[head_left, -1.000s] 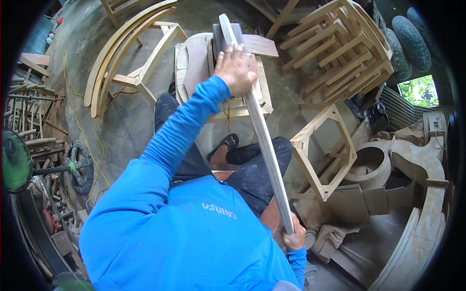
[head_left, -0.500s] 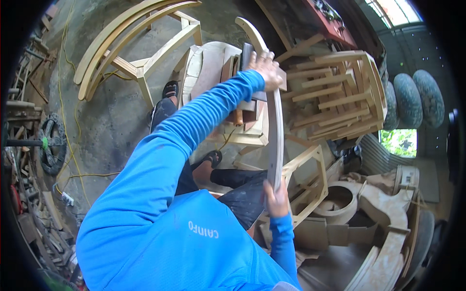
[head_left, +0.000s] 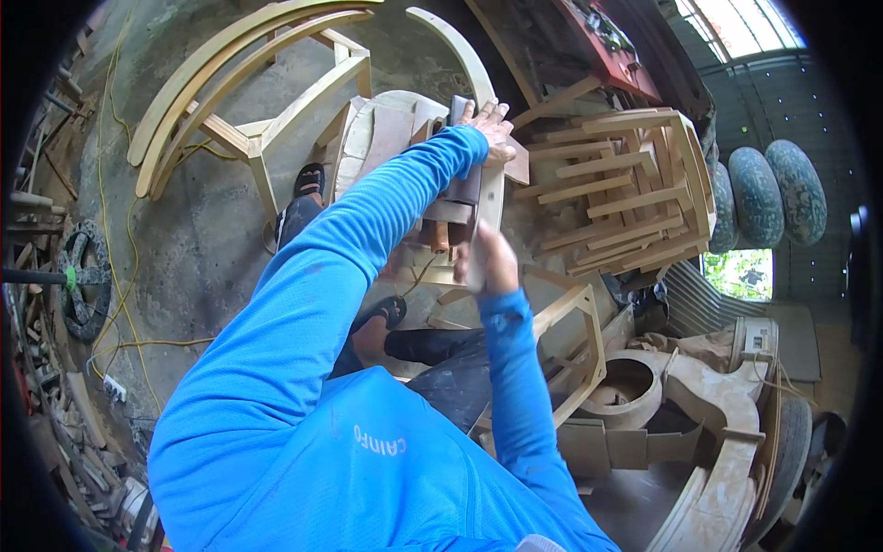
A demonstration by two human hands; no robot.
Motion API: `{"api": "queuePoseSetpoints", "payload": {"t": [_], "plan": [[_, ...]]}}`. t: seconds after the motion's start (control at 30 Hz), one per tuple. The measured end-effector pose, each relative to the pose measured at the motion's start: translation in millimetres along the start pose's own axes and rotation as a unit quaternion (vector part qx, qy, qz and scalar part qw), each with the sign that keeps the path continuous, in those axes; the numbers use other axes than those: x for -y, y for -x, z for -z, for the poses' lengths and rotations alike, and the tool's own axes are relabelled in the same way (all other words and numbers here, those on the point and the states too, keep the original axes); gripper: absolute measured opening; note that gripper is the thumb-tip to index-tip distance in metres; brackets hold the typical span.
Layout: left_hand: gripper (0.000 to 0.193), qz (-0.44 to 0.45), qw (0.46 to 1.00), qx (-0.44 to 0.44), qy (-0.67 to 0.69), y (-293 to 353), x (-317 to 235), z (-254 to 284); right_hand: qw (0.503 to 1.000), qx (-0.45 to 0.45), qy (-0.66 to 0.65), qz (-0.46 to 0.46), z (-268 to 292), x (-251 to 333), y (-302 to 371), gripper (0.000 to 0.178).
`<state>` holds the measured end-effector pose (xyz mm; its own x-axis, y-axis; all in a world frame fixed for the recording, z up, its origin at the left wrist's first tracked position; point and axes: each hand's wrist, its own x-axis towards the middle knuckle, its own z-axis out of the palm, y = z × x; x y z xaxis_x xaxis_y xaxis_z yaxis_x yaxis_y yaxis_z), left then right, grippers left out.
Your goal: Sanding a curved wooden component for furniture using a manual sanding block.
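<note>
A long curved wooden slat (head_left: 491, 201) runs from the far side toward me, its far end bending to the left. My left hand (head_left: 492, 131) lies over its middle, fingers spread and stretched out. Beneath that hand the slat's side rests along a dark, padded or belt-like block (head_left: 464, 179), set on a wooden stand; the contact itself is partly hidden. My right hand (head_left: 497, 256), somewhat smeared by motion, is closed round the slat's near end, with fingers on one side and the palm on the other.
Curved-top wooden frames (head_left: 262, 138) stand at far left. Stacked wooden frames (head_left: 635, 189) are to the right, near a red-topped bench (head_left: 612, 51). A hexagonal frame (head_left: 589, 340) and a large carved piece (head_left: 717, 396) lie nearer. A yellow cord (head_left: 129, 267) crosses the floor.
The slat has shifted away from me and left at its far end. My right hand has moved up with its near end, closer to my left hand, which stays over the block.
</note>
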<state>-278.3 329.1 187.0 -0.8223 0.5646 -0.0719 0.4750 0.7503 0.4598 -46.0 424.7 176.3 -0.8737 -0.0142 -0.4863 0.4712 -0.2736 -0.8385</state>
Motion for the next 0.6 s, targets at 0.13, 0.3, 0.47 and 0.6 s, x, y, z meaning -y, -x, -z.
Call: {"api": "queuePoseSetpoints", "payload": {"t": [0.13, 0.3, 0.47, 0.6], "plan": [[0.077, -0.016, 0.999, 0.001, -0.029, 17, -16, -6, 0.996, -0.037, -0.074, -0.036, 17, -57, 161, 0.045], [0.077, -0.084, 0.996, -0.04, -0.013, 73, -82, -15, 0.986, -0.098, -0.122, -0.059, 26, -91, 359, 0.054], [0.074, -0.167, 0.978, -0.12, 0.017, 162, -170, -57, 0.984, -0.176, -0.037, 0.0, 39, -144, 481, 0.062], [0.073, -0.173, 0.975, -0.133, 0.044, 192, -189, -79, 0.977, -0.206, 0.005, -0.045, 41, -146, 519, 0.063]]}}
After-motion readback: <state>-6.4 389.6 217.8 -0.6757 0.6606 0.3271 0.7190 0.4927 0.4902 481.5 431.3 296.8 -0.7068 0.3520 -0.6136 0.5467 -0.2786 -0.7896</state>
